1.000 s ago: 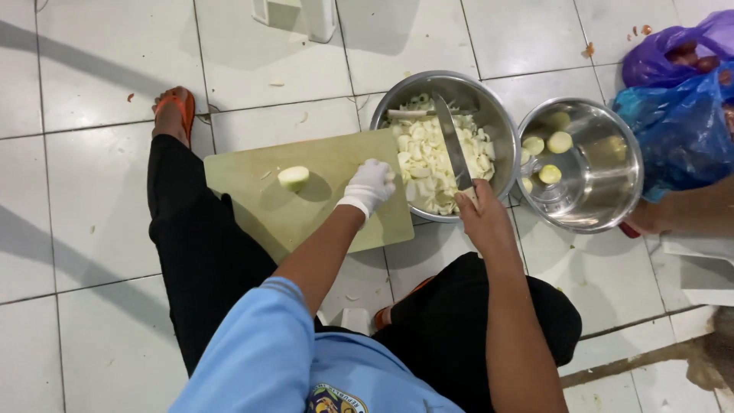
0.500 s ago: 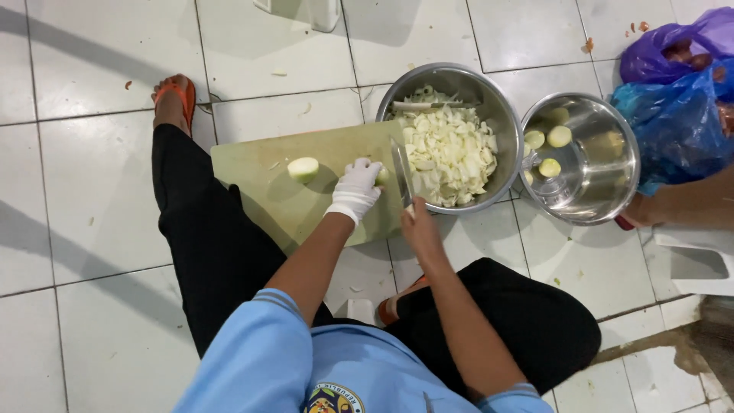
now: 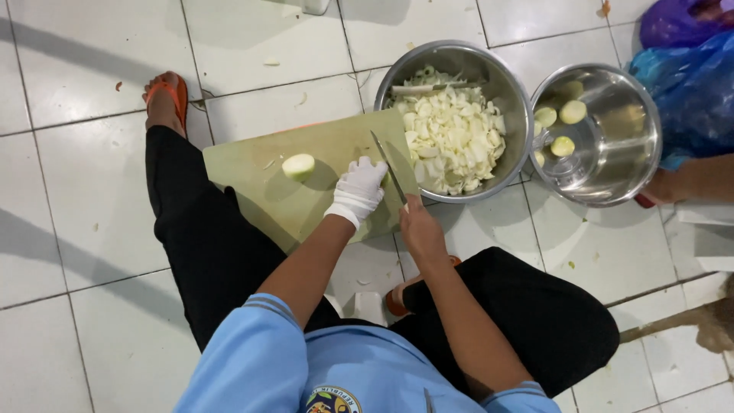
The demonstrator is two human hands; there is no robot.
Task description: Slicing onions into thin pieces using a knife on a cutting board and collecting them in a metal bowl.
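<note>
Right hand (image 3: 419, 228) clamps the knife (image 3: 388, 165), gloved left hand (image 3: 359, 187) pins a hidden piece on the cutting board (image 3: 260, 180) — probably firm, wet, slippery; grip its sides.

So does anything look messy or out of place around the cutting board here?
Small pale scraps lie scattered on the floor tiles beyond the cutting board, and a brownish smear marks the tiles at far right. Nothing looks damaged.
</note>
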